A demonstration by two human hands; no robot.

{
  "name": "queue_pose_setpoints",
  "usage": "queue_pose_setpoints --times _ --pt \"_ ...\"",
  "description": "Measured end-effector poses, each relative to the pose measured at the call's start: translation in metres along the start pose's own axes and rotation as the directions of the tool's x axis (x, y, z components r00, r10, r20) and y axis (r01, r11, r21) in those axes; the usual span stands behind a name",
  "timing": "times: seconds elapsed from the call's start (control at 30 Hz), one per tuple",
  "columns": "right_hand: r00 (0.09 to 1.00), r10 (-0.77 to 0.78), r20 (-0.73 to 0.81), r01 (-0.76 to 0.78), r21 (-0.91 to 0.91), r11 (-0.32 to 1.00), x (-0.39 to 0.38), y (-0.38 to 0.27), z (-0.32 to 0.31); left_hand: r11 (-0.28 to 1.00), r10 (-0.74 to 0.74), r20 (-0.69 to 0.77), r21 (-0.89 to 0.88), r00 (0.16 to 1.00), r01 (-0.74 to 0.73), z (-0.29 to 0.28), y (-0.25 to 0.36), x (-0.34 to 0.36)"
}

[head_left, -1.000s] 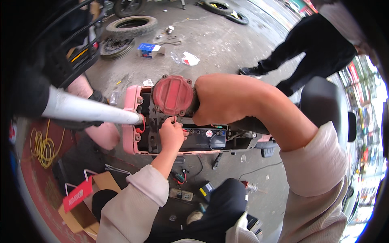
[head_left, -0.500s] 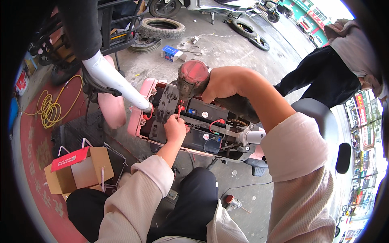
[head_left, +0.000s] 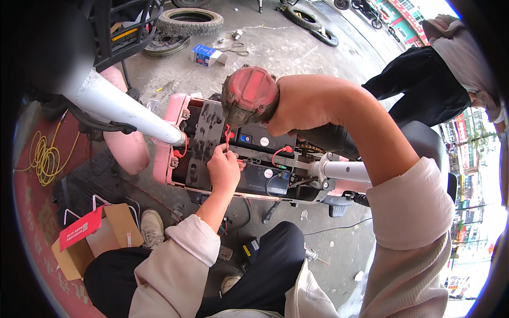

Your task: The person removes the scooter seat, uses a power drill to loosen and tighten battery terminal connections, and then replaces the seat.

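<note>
My right hand (head_left: pixel 305 106) grips a red-and-black power drill (head_left: pixel 252 95), its nose pointing down over one end of a black battery (head_left: pixel 268 137). Beneath the nose, my left hand (head_left: pixel 224 168) is closed on a red wire (head_left: pixel 228 139), pinching it between thumb and fingers close to that battery's end. Whether the bit touches the terminal is hard to make out. A second black battery (head_left: pixel 260 181) lies nearer to me. Both sit in the opened body of a pink scooter (head_left: pixel 168 140), beside a dark metal plate (head_left: pixel 205 140). Another red lead (head_left: pixel 281 152) joins the far battery's right end.
An opened cardboard box (head_left: pixel 119 228) stands at lower left, near a coiled yellow hose (head_left: pixel 45 159). Tyres (head_left: pixel 191 22) and a blue box (head_left: pixel 205 54) lie on the floor beyond. A person in dark trousers (head_left: pixel 419 79) is at the right. The scooter's white tube (head_left: pixel 127 108) slants across the left.
My view has shifted, so the surroundings sit further left and a little higher in places. Both hands keep their holds, the drill still over the battery's end.
</note>
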State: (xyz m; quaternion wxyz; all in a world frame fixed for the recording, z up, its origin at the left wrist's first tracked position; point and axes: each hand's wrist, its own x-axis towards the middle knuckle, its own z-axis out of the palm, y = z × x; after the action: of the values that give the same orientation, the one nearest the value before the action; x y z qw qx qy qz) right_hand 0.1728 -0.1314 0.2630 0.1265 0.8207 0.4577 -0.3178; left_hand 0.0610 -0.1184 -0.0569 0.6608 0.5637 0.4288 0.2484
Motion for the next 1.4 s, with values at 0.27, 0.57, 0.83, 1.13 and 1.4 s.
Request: queue_pose_setpoints --times 0.27,0.57,0.83,1.13,1.4 --pt "0.929 0.042 0.368 0.214 -0.625 0.751 0.004 -0.016 0.008 0.993 0.077 -0.052 0.093 0.996 -0.072 -0.002 0.011 -0.004" --pt "0.982 -0.108 -0.157 0.072 -0.217 0.974 -0.017 0.034 0.017 0.989 -0.038 0.162 -0.133 0.986 0.06 -0.002 -0.007 -0.01" --pt "0.875 0.027 -0.484 0.027 0.104 0.994 -0.054 0.018 0.119 0.905 -0.382 0.877 0.419 0.293 -0.075 -0.122 0.045 -0.018" --pt "0.691 0.388 -0.61 0.317 0.738 0.595 -0.125 0.056 0.28 0.204 -0.477 0.422 0.907 0.771 -0.37 -0.228 -0.196 -0.011" --pt "0.938 0.313 -0.146 0.333 0.619 -0.711 -0.094 -0.002 0.426 0.545 -0.043 0.17 0.83 0.985 -0.119 -0.275 -0.212 0.035"
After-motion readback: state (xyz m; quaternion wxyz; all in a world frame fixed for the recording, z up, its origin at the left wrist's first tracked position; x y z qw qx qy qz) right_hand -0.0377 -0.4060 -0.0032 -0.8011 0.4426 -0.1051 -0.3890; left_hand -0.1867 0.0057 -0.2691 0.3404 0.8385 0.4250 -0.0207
